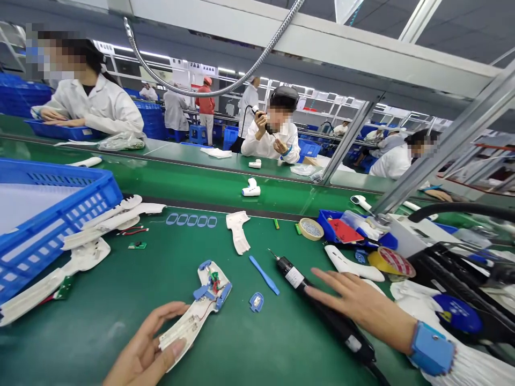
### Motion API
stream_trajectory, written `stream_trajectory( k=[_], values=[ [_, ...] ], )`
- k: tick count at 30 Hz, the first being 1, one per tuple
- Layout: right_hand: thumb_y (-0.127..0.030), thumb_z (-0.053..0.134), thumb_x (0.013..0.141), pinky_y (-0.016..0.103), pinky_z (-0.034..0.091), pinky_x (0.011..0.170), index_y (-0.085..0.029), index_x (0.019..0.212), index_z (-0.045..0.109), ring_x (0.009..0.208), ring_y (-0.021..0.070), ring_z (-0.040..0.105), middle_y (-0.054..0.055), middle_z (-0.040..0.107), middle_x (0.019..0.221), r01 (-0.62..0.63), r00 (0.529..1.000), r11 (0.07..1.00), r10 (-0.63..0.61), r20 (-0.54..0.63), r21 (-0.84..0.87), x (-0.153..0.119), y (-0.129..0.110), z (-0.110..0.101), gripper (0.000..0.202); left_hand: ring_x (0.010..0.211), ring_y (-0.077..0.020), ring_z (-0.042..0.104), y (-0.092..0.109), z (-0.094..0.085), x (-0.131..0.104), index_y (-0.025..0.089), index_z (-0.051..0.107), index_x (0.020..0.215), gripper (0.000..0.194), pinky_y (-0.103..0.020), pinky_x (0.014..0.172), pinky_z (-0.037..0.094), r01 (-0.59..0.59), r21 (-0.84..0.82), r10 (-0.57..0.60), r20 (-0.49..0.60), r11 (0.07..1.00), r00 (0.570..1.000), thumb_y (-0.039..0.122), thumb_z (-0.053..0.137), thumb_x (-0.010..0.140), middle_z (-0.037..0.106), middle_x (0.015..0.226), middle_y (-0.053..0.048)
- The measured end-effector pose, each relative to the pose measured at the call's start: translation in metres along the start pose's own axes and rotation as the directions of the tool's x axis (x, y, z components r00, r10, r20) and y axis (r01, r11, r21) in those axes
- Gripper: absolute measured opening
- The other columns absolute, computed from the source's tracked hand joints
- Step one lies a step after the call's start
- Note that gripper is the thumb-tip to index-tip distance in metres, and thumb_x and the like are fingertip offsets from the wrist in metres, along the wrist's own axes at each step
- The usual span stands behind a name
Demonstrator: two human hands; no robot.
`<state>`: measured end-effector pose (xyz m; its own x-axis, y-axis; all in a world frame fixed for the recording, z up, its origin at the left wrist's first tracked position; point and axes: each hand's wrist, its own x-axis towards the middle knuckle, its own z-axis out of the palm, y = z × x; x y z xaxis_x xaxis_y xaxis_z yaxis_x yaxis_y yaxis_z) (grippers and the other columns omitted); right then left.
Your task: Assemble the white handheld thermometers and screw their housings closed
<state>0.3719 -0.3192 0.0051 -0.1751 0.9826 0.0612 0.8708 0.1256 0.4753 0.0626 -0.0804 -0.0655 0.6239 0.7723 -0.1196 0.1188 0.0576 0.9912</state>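
My left hand [151,343] grips the handle end of a white gun-shaped housing half [189,321], fingers on one side and thumb on the other. Its open inside faces up, showing blue plastic pieces, a small green circuit board and thin red wires. On the right, my right hand [354,303] is stretched out with fingers apart over a black electric screwdriver [325,316]; whether the fingertips touch it I cannot tell. Between the hands lie a blue pry stick [264,275] and a small blue part [256,302]. Another white housing half [238,231] rests farther back.
A blue basket [80,185] stands at left beside white housing pieces [100,225]. Several blue rings [192,220] lie in a row. At right are tape rolls [392,261], a blue bin [324,220] and a metal post [426,145]. Co-workers [277,134] sit beyond the green belt [201,182].
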Motion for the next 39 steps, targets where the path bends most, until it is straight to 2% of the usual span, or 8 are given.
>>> stream_trajectory(
  k=[7, 11, 14, 17, 20, 27, 33, 39],
  values=[
    [-0.005, 0.036, 0.087, 0.039, 0.051, 0.084, -0.021, 0.106, 0.058, 0.109, 0.0229, 0.056, 0.008, 0.061, 0.119, 0.324, 0.942, 0.942, -0.314, -0.116, 0.083, 0.015, -0.001, 0.016, 0.033, 0.096, -0.0240, 0.063, 0.007, -0.014, 0.017, 0.028, 0.057, 0.113, 0.037, -0.028, 0.070, 0.055, -0.170, 0.326, 0.111, 0.192, 0.930, 0.975, 0.044, 0.058, 0.079, 0.060, 0.118, -0.007],
    [-0.013, 0.041, 0.089, 0.040, 0.049, 0.088, -0.024, 0.111, 0.054, 0.111, 0.0215, 0.053, 0.010, 0.060, 0.116, 0.034, 0.912, 0.905, 0.145, -0.384, 0.423, 0.016, -0.016, 0.010, 0.028, 0.111, -0.0284, 0.054, 0.022, -0.026, 0.023, 0.028, 0.063, 0.103, 0.030, -0.021, 0.055, 0.054, -0.341, 0.611, 0.354, 0.104, 0.715, 0.929, 0.041, 0.062, 0.075, 0.055, 0.124, -0.006],
    [-0.026, 0.055, 0.084, 0.043, 0.049, 0.087, -0.031, 0.118, 0.047, 0.111, 0.0246, 0.052, 0.010, 0.055, 0.117, -0.052, 0.620, 0.584, 0.654, -0.433, 0.810, 0.025, -0.033, -0.012, 0.036, 0.104, -0.0257, 0.057, 0.041, -0.015, 0.024, 0.027, 0.063, 0.101, 0.028, -0.016, 0.040, 0.045, -0.374, 0.628, 0.399, 0.109, 0.682, 0.910, 0.043, 0.058, 0.078, 0.057, 0.120, -0.006],
    [-0.058, 0.047, 0.082, 0.050, 0.047, 0.088, -0.033, 0.129, 0.036, 0.100, 0.0279, 0.056, 0.009, 0.056, 0.102, 0.173, 0.298, 0.182, 0.927, -0.227, 0.968, 0.053, -0.046, -0.045, 0.055, 0.102, -0.0232, 0.056, 0.059, 0.009, 0.025, 0.027, 0.064, 0.098, 0.021, -0.025, 0.067, 0.053, -0.506, 0.589, 0.497, 0.195, 0.630, 0.845, 0.038, 0.055, 0.082, 0.060, 0.112, -0.006],
    [-0.066, 0.024, 0.085, 0.047, 0.051, 0.078, -0.032, 0.123, 0.040, 0.069, 0.0205, 0.055, 0.002, 0.047, 0.075, 0.350, 0.150, 0.006, 0.987, -0.062, 0.937, 0.091, -0.055, -0.074, 0.054, 0.106, -0.0230, 0.052, 0.066, 0.030, 0.023, 0.026, 0.061, 0.104, 0.021, -0.038, 0.090, 0.045, -0.618, 0.549, 0.548, 0.312, 0.563, 0.776, 0.033, 0.055, 0.085, 0.059, 0.110, -0.007],
    [-0.073, 0.040, 0.075, 0.033, 0.050, 0.057, -0.027, 0.105, 0.049, 0.052, 0.0145, 0.051, -0.005, 0.052, 0.060, 0.599, 0.302, -0.157, 0.953, -0.040, 0.785, 0.138, -0.070, -0.088, 0.056, 0.098, -0.0218, 0.053, 0.060, 0.040, 0.017, 0.024, 0.062, 0.105, 0.021, -0.036, 0.083, 0.047, -0.691, 0.517, 0.570, 0.401, 0.505, 0.717, 0.029, 0.055, 0.086, 0.060, 0.105, -0.007],
    [-0.073, 0.040, 0.075, 0.032, 0.050, 0.054, -0.027, 0.101, 0.050, 0.050, 0.0140, 0.049, -0.005, 0.053, 0.059, 0.568, 0.344, -0.189, 0.939, -0.023, 0.801, 0.150, -0.075, -0.090, 0.054, 0.091, -0.0203, 0.054, 0.053, 0.033, 0.026, 0.023, 0.065, 0.097, 0.016, -0.034, 0.077, 0.048, -0.734, 0.534, 0.651, 0.386, 0.420, 0.653, 0.025, 0.054, 0.087, 0.063, 0.096, -0.006],
    [-0.075, 0.033, 0.076, 0.033, 0.049, 0.052, -0.027, 0.100, 0.049, 0.048, 0.0147, 0.050, -0.005, 0.051, 0.058, 0.501, 0.362, -0.139, 0.930, -0.061, 0.854, 0.167, -0.068, -0.095, 0.056, 0.090, -0.0198, 0.056, 0.046, 0.021, 0.033, 0.023, 0.066, 0.091, 0.016, -0.036, 0.079, 0.047, -0.711, 0.564, 0.641, 0.370, 0.421, 0.673, 0.019, 0.051, 0.088, 0.065, 0.094, -0.005]
  ],
)
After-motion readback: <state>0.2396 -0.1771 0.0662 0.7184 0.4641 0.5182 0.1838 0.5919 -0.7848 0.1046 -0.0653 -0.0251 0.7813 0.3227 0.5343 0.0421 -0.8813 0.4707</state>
